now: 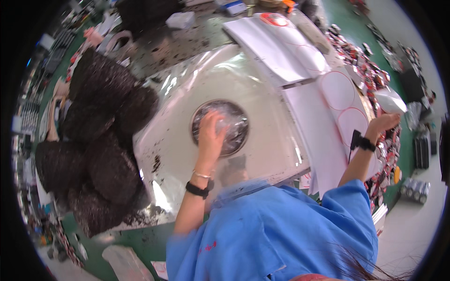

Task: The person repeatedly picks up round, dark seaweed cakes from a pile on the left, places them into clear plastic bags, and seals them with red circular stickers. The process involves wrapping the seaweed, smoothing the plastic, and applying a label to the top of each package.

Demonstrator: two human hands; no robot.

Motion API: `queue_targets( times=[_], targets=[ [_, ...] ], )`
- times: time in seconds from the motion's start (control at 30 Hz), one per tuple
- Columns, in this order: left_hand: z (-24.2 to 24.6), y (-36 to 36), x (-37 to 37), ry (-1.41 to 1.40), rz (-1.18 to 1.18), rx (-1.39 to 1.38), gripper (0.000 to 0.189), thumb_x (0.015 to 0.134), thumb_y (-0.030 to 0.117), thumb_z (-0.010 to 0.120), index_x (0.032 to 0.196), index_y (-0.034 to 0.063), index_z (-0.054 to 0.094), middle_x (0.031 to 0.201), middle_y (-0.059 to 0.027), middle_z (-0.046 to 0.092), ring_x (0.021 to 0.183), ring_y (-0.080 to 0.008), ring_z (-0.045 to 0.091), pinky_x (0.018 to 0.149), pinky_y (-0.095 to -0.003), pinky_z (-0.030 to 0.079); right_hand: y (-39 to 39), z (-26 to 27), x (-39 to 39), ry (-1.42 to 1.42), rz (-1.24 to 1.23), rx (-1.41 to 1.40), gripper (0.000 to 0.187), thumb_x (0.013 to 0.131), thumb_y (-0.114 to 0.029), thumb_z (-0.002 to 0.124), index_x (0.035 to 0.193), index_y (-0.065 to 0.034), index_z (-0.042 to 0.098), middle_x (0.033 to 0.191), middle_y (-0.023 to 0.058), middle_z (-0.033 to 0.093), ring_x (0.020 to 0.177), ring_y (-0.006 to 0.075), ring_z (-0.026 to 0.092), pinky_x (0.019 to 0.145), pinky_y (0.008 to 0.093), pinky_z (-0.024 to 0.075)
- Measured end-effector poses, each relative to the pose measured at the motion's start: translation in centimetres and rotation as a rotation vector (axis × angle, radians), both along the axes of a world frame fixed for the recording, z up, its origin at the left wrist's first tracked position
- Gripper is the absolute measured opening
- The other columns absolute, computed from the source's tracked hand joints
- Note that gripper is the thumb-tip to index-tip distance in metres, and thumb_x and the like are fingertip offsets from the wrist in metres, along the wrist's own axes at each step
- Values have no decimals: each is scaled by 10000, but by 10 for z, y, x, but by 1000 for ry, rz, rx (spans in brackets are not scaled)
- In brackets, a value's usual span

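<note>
My left hand lies over a round, shallow container with dark contents under crumpled clear plastic film; blur hides whether the fingers grip the film. The container rests on a clear plastic sheet spread over the table. Out to the far right, my right hand is at a white, paper-like piece, above a heap of red and silver round items. Between the hands lie white sheets printed with red circles.
Large dark, crumbly blocks are piled at the left, with dark crumbs around them. A roll of tape and a white packet stand at the back. A stack of white paper sheets lies at the upper right.
</note>
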State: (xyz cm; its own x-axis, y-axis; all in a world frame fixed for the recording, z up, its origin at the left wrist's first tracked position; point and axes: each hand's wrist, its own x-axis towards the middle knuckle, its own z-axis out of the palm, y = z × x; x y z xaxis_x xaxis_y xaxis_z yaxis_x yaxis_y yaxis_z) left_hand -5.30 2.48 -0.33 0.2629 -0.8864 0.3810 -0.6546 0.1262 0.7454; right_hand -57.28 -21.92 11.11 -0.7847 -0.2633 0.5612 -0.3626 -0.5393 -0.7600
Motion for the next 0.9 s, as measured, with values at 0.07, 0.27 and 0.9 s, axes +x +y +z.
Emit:
queue_targets(
  times=[0.07,0.27,0.9],
  targets=[
    [4,-2,-5,89,19,-20,367,866,76,772,1187,41,598,1216,-129,622,1246,-341,548,1077,-459,427,56,21,80,268,19,194,387,1077,-159,417,1370,33,581,1413,266,572,1292,347,577,1069,454,459],
    [-1,-2,-2,111,87,-66,393,790,69,824,1089,20,575,1177,-129,596,1110,-322,567,989,-430,455,154,-32,305,823,962,50,338,932,-31,528,1168,-66,767,1443,147,623,1398,329,534,1240,503,243],
    [5,13,32,329,155,-44,376,968,-7,550,1343,-24,553,1279,-224,628,1160,-375,614,1019,-441,478,160,-102,394,924,1628,535,544,1046,-254,486,1543,-36,441,1680,156,287,1562,362,220,1273,442,174]
  ],
)
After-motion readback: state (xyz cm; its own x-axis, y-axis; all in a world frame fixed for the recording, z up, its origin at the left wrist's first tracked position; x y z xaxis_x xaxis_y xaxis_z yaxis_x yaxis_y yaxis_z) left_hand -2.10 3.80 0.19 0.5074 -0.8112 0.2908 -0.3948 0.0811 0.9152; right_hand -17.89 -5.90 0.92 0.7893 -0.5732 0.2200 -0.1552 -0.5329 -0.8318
